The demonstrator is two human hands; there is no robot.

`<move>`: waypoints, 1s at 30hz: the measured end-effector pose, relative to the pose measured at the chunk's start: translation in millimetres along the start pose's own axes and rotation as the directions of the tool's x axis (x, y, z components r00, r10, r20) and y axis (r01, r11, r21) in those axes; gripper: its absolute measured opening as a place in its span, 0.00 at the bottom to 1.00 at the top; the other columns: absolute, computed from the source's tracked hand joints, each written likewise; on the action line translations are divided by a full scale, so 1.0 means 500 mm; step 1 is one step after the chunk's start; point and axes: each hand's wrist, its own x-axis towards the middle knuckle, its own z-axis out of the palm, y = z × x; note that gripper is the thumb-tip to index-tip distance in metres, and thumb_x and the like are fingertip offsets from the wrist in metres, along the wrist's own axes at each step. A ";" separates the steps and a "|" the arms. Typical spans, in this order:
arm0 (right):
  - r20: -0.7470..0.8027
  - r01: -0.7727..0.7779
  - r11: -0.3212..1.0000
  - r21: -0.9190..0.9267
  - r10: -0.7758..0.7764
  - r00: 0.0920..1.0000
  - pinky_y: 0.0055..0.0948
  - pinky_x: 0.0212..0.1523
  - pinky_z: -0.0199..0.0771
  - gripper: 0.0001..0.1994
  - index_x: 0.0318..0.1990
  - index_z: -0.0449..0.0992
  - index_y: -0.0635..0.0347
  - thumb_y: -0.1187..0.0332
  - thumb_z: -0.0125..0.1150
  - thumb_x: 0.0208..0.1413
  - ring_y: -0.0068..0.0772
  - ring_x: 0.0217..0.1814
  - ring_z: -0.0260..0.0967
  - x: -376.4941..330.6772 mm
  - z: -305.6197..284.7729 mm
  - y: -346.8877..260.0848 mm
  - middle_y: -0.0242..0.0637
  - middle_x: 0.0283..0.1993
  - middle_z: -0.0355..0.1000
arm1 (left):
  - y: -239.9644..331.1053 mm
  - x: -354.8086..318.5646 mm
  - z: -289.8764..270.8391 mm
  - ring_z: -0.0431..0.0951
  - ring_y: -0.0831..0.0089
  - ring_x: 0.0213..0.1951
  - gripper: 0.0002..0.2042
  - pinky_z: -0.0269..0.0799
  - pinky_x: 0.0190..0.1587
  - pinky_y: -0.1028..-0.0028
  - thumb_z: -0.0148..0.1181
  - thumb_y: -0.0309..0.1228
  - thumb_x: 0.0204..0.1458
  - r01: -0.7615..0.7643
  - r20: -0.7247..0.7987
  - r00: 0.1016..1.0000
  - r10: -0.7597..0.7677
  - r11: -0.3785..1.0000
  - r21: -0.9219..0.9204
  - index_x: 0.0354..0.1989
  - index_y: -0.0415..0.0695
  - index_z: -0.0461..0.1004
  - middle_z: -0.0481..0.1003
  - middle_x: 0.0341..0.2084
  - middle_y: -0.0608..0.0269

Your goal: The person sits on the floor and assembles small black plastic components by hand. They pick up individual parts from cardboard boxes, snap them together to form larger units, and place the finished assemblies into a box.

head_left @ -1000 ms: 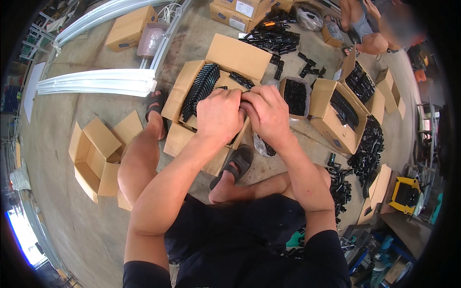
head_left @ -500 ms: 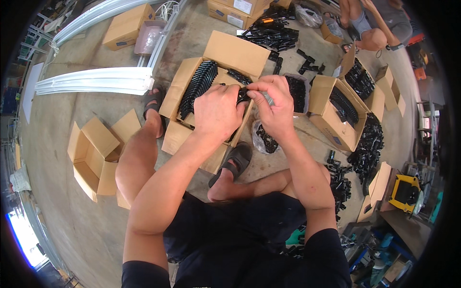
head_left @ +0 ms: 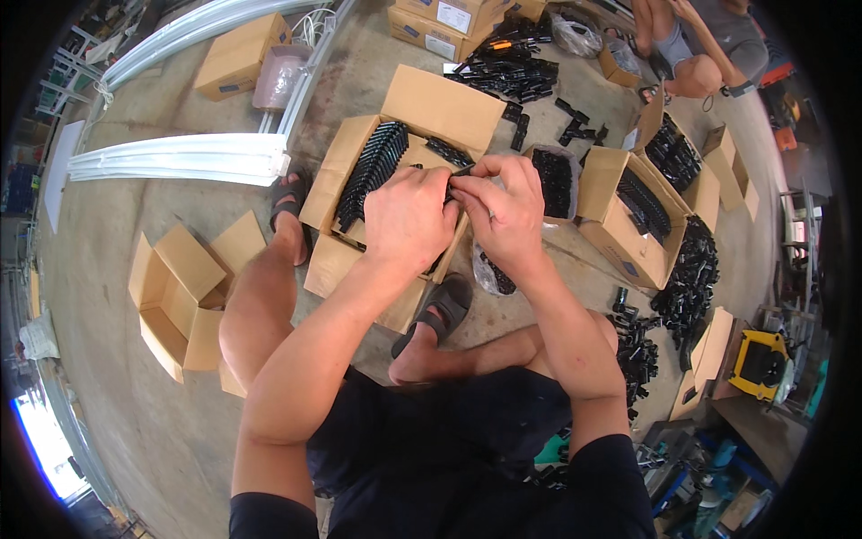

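My left hand [head_left: 409, 220] is closed around a small black part [head_left: 455, 180], mostly hidden by the fingers. My right hand [head_left: 505, 208] pinches the same part from the right, fingertips against it. Both hands are over the right side of an open cardboard box [head_left: 442, 99]. Inside it stands a neat row of black parts [head_left: 373, 171], and another black part [head_left: 447, 151] lies beside the row. Right of my right hand sits a tub of small black pieces [head_left: 554, 180]. Below that hand, a clear plastic bag [head_left: 489, 269] holding dark pieces is partly covered.
An empty-looking cardboard box [head_left: 180, 296] lies open at left. White metal profiles [head_left: 180, 154] extend at upper left. More boxes [head_left: 620, 225] with black parts stand at right, beside a heap of black parts [head_left: 690, 260]. Another person [head_left: 709, 58] sits at upper right.
My right fingers have curled in closer to the black part, covering more of it. The right hand has shifted slightly left; the left hand keeps nearly the same place.
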 end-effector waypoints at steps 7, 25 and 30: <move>0.257 -0.507 0.709 0.490 0.438 0.861 0.32 0.50 0.74 0.18 0.54 0.79 0.59 0.73 0.71 0.55 0.34 0.50 0.74 -0.005 -0.030 0.028 0.35 0.49 0.77 | 0.005 0.010 -0.014 0.84 0.61 0.37 0.18 0.78 0.41 0.65 0.72 0.33 0.48 0.095 0.084 0.992 -0.089 0.993 -0.068 0.47 0.41 0.81 0.82 0.34 0.54; 0.450 -0.590 0.136 0.796 0.519 0.726 0.24 0.52 0.77 0.19 0.57 0.77 0.69 0.74 0.71 0.58 0.20 0.48 0.75 -0.012 -0.073 0.042 0.34 0.48 0.79 | 0.037 0.011 -0.021 0.81 0.80 0.42 0.12 0.76 0.47 0.79 0.66 0.17 0.56 0.239 0.218 0.971 -0.098 0.437 -0.867 0.48 0.36 0.74 0.82 0.40 0.61; 0.460 -0.610 0.128 0.782 0.542 0.703 0.24 0.50 0.78 0.19 0.57 0.77 0.70 0.73 0.70 0.59 0.21 0.47 0.75 -0.020 -0.070 0.043 0.35 0.47 0.80 | 0.033 0.008 -0.004 0.81 0.78 0.42 0.09 0.77 0.47 0.79 0.66 0.16 0.56 0.263 0.230 0.965 -0.128 0.409 -0.874 0.43 0.35 0.75 0.83 0.40 0.58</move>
